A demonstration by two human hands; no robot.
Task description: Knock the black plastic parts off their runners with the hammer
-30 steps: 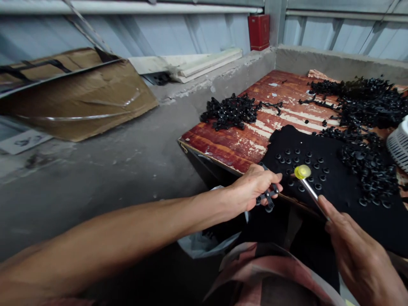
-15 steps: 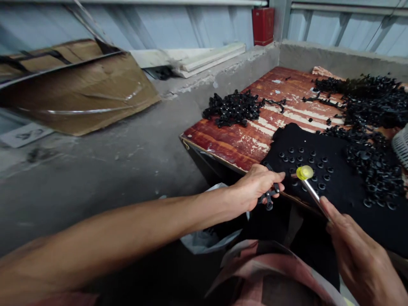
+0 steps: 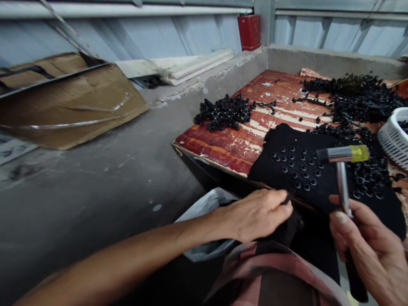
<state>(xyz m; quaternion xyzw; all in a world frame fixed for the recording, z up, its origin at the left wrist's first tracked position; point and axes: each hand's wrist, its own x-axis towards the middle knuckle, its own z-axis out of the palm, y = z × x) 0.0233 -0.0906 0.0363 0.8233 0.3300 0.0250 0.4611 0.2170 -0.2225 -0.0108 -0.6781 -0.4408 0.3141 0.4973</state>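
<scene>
A small two-headed mallet (image 3: 343,178) with a yellow face, a dark face and a metal shaft is gripped in my right hand (image 3: 369,250). It is raised above the right part of a black cloth (image 3: 331,191). On that cloth lie several small round black pieces (image 3: 295,174), spread in loose rows. My left hand (image 3: 263,214) is just off the table's front edge, its fingers closed on a black plastic part (image 3: 287,198). Most of that part is hidden by the fingers and the dark background.
Piles of black plastic parts lie on the worn red-brown table (image 3: 219,151): one heap (image 3: 225,111) at left, a larger heap (image 3: 366,100) at right. A white perforated basket (image 3: 393,138) stands at the right edge. Below my left arm hangs a pale plastic bag (image 3: 200,208).
The mallet has lifted off the round pieces and swung right, its head now sideways. My left hand has drawn back from the cloth, down past the table edge, with the black part.
</scene>
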